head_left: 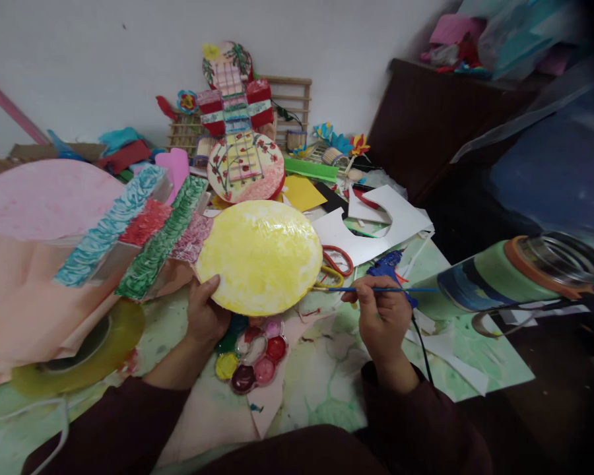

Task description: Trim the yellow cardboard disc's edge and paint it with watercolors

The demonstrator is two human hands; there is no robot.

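Note:
My left hand [206,313] grips the lower left edge of a painted craft piece, its thumb on the front of a yellow oval panel [260,257]. Stripes of purple, green, red and blue join that panel to a pink oval [49,198] at the far left. In my right hand [383,316] is a thin blue paintbrush [349,289], pinched level, with its tip at the panel's lower right edge. Below the panel sits a flower-shaped paint palette [251,356] with several wells of red, pink, yellow and dark paint.
A finished-looking decorated guitar shape [245,165] leans at the back. Red and yellow scissors [339,260], a blue glue gun [391,267] and white card offcuts [376,224] lie right of the panel. An open green bottle [480,280] stands at right; a tape roll [123,336] lies left.

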